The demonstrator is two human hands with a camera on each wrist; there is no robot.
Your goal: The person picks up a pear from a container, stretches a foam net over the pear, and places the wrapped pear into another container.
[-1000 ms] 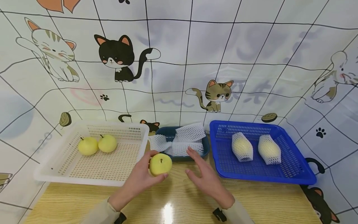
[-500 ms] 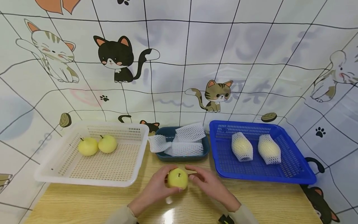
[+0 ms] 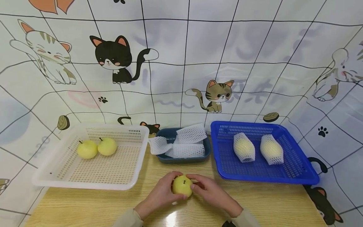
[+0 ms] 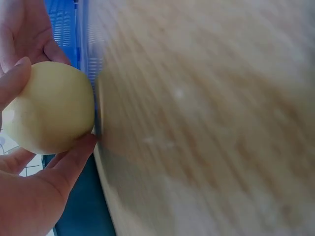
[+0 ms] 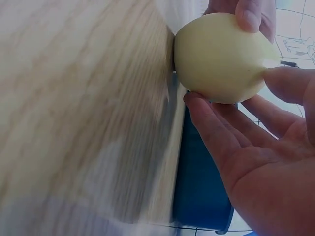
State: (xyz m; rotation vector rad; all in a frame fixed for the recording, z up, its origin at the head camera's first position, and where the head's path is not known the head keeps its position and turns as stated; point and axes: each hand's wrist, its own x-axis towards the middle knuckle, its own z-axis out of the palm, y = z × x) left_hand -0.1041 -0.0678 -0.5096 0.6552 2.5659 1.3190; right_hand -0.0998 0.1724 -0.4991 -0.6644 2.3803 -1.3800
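A round yellow pear (image 3: 182,186) with a short dark stem stands upright on the wooden table, between both hands. My left hand (image 3: 165,191) grips it from the left, thumb in front and fingers behind. From the other side my right hand (image 3: 211,192) holds it too; in the right wrist view its thumb and fingertips (image 5: 193,98) lie against the pear's skin. The left wrist view shows the same pear (image 4: 54,110) close up, its base right at the tabletop. Just behind the hands, a dark teal tray (image 3: 184,160) bears several white foam net sleeves (image 3: 188,150).
On the left stands a white plastic basket (image 3: 113,186) with two bare yellow pears (image 3: 87,149). A blue basket (image 3: 266,179) on the right contains two pears in foam nets (image 3: 244,147). A cat-print sheet (image 3: 170,63) hangs behind and at both sides.
My left hand has brought the pear right and toward me, down from in front of the teal tray. My right hand has come in from the tray and now touches the pear.
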